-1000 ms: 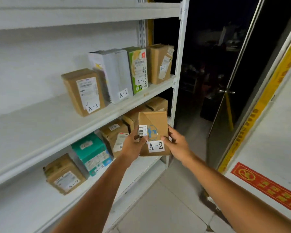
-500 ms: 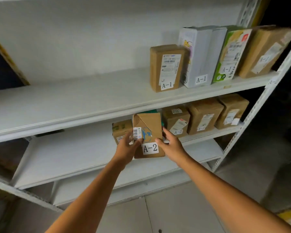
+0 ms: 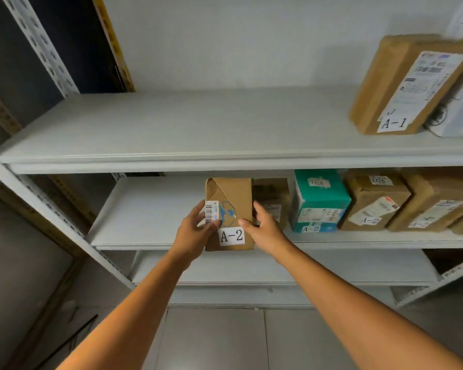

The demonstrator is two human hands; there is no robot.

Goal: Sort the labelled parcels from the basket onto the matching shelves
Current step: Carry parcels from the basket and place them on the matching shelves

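I hold a flat brown cardboard parcel [image 3: 231, 198] labelled A-2 upright between both hands at the front edge of the middle shelf [image 3: 150, 222]. My left hand [image 3: 195, 232] grips its left side over a barcode sticker. My right hand [image 3: 265, 227] grips its right edge. To the right on the same shelf stand other A-2 parcels: a small brown box [image 3: 271, 198] right behind my right hand, a teal box [image 3: 320, 201] and brown boxes [image 3: 372, 204]. The basket is not in view.
The upper shelf [image 3: 198, 134] carries a brown A-1 box [image 3: 409, 84] and a white parcel [image 3: 460, 108] at far right. A lower shelf [image 3: 332, 268] lies beneath. A perforated white upright [image 3: 46, 206] slants at left. Grey tiled floor [image 3: 214, 340] lies below.
The view has swung left along the rack and closer. The A-2 parcel, still in both hands, now sits left of the row of A-2 boxes at the middle shelf's edge.
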